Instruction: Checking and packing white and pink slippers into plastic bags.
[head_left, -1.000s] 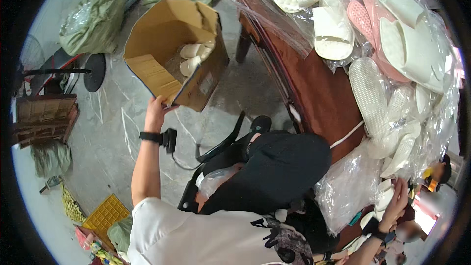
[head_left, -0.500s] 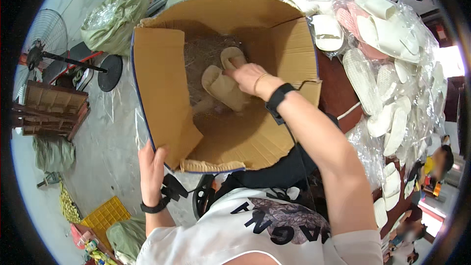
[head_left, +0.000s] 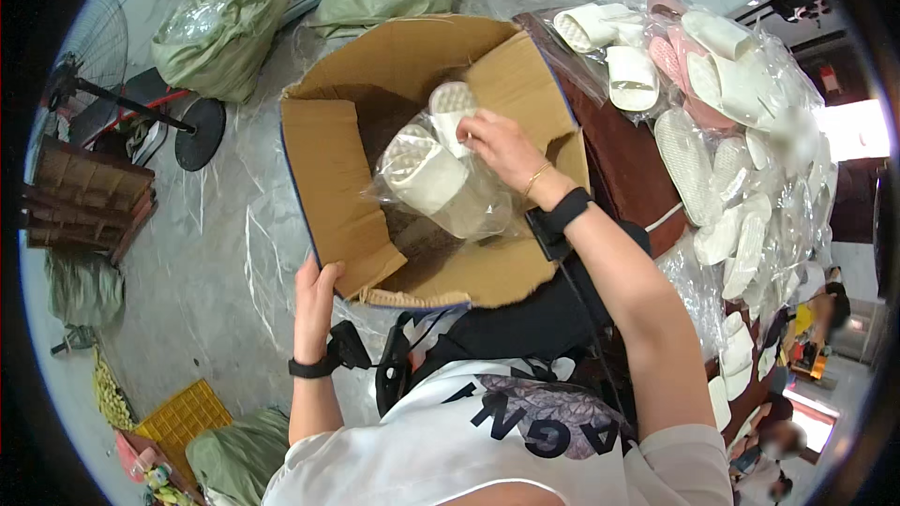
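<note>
My right hand (head_left: 502,152) is closed on a pair of white slippers (head_left: 429,173) in a clear plastic bag, held in the mouth of the cardboard box (head_left: 319,145). One slipper hangs nearest my fingers, the other beside it to the left. The box stands with its top open toward me, its flaps spread and its inside brown. My left hand (head_left: 317,292) grips the near left edge of the box, thumb and fingers on either side of the cardboard. Behind the slippers, part of the box floor is hidden.
A heap of bagged white and pink slippers (head_left: 741,84) covers the dark red table (head_left: 637,164) on the right. At the left stand a fan (head_left: 199,136), a green sack (head_left: 225,33) and a wooden rack (head_left: 89,192). A yellow crate (head_left: 183,422) lies at lower left. People are at far right.
My right hand has raised the slippers from deep inside the box toward its opening. The box has tilted and shifted, with my left hand still on its edge.
</note>
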{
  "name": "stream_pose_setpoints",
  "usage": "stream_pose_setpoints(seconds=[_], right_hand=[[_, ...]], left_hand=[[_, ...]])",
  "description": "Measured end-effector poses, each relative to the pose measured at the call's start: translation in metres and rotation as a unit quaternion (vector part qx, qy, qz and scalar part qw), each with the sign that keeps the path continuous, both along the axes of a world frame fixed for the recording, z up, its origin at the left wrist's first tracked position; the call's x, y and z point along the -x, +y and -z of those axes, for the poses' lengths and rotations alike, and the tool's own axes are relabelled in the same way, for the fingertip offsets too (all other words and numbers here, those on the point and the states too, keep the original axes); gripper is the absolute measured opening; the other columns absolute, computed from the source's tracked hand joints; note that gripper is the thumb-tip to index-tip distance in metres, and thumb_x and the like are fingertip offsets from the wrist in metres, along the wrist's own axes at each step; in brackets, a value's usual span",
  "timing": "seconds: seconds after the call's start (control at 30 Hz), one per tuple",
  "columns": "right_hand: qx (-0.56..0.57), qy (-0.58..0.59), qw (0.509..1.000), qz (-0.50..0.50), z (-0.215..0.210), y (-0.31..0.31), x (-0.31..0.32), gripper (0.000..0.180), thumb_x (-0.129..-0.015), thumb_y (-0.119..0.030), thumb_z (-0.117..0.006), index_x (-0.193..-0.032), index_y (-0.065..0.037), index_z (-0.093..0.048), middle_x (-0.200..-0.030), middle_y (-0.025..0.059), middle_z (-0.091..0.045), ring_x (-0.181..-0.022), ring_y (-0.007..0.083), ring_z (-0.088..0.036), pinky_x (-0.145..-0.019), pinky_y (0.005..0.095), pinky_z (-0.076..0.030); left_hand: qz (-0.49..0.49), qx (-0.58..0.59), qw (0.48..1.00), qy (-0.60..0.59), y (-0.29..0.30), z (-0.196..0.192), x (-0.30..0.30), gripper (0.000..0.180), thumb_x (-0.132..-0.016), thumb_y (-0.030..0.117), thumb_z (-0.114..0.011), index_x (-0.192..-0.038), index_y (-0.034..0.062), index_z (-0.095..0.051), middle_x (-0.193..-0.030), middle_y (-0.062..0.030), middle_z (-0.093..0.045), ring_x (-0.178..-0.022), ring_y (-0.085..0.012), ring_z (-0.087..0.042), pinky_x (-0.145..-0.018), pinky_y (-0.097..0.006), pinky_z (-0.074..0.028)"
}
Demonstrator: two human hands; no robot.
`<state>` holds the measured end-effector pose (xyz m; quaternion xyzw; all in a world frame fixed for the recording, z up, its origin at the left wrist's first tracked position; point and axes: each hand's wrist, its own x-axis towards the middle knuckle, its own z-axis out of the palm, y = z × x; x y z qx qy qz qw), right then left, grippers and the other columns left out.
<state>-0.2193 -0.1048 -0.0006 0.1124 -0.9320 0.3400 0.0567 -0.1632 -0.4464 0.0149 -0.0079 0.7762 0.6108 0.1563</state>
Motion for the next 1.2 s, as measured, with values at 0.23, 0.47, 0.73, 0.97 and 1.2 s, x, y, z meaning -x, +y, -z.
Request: stream_pose_setpoints(seconds=[0.23,0.47,0.73,0.97,1.2], right_hand=[[0.197,0.036,0.978,0.061,-0.104,-0.019,-0.002,0.012,-0.086,-0.007,-0.058,-0.097,-0.003,-0.061,-0.086,0.008,-0.06,-0.08,0.0172,-0.059,-0.074,0.0283,-0.046],[0.202,0.166,0.952,0.16,-0.184,0.041,-0.055,0.014,-0.085,-0.002,-0.057,-0.099,-0.001,-0.061,-0.089,0.0017,-0.064,-0.084,0.0096,-0.058,-0.079,0.0238,-0.046],[0.062,0.189,0.869,0.453,-0.23,0.126,-0.198,0.026,-0.091,-0.003,-0.054,-0.116,-0.001,-0.059,-0.112,0.0039,-0.061,-0.1,0.0114,-0.057,-0.085,0.0258,-0.048],[0.081,0.16,0.746,0.641,-0.236,0.144,-0.324,0.014,-0.095,-0.01,-0.054,-0.108,-0.008,-0.056,-0.1,-0.0013,-0.059,-0.096,0.0092,-0.062,-0.071,0.0232,-0.052],[-0.036,0.114,0.76,0.639,-0.214,0.183,-0.411,0.014,-0.088,-0.001,-0.055,-0.102,0.0,-0.058,-0.094,-0.0014,-0.054,-0.089,0.0068,-0.051,-0.079,0.0205,-0.043]], left_hand=[[-0.008,-0.034,0.995,-0.098,0.002,0.127,0.034,0.021,-0.084,0.017,-0.054,-0.096,0.0014,-0.061,-0.083,-0.0025,-0.06,-0.067,-0.0127,-0.055,-0.059,-0.027,-0.046],[-0.041,-0.079,0.984,-0.152,0.039,0.275,0.053,0.031,-0.085,0.012,-0.048,-0.113,-0.0026,-0.053,-0.099,-0.0127,-0.063,-0.083,-0.0258,-0.065,-0.068,-0.04,-0.06],[-0.045,-0.087,0.981,-0.165,0.123,0.34,0.052,0.041,-0.084,0.001,-0.044,-0.124,0.006,-0.052,-0.104,-0.0089,-0.063,-0.079,-0.0212,-0.064,-0.059,-0.034,-0.057],[-0.021,-0.067,0.87,-0.489,0.107,0.438,0.057,0.056,-0.094,0.026,-0.055,-0.141,0.007,-0.031,-0.14,-0.0146,-0.043,-0.106,-0.0434,-0.058,-0.075,-0.062,-0.053],[0.024,0.09,0.959,-0.268,0.113,0.474,0.042,0.053,-0.081,0.012,-0.064,-0.129,-0.0021,-0.047,-0.125,-0.0166,-0.055,-0.107,-0.0271,-0.056,-0.088,-0.044,-0.049]])
